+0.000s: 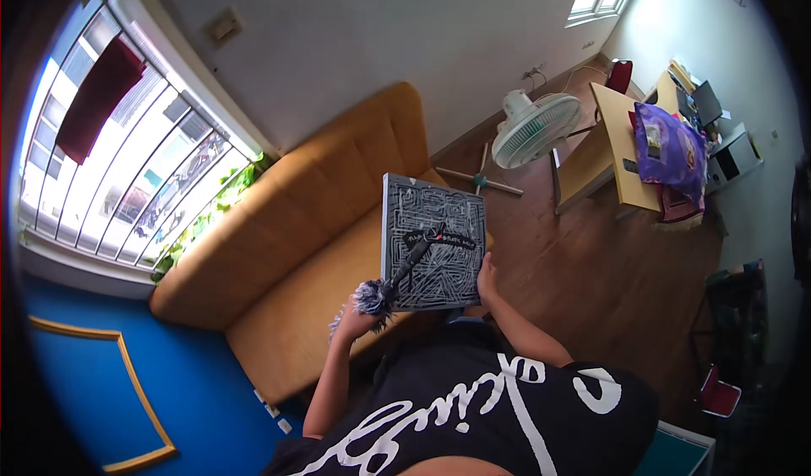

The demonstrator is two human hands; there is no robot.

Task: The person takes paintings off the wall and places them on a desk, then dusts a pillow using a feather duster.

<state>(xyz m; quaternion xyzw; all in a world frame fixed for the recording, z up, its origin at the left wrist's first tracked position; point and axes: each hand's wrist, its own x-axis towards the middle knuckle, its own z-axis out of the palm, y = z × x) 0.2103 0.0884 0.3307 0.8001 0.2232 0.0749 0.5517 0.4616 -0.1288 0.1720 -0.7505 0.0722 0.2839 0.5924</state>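
A square canvas panel [435,277] with dense grey line patterns on black and a dark lettered band is held up in front of the person. My right hand [487,278] grips its lower right edge. My left hand [356,317] is closed around a fluffy grey-and-white yarn-like bundle [372,297] at the panel's lower left. From this bundle a dark stick-like piece [411,262] reaches up across the front of the panel, with a small red spot near its tip. The fingers of my left hand are partly hidden by the strands.
A tan sofa [296,286] stands behind the panel, below a barred window [110,163]. A white fan [536,130] is beyond it. At the right, a wooden table [621,155] bears a purple bag [672,151]. A red folding chair [720,393] is lower right.
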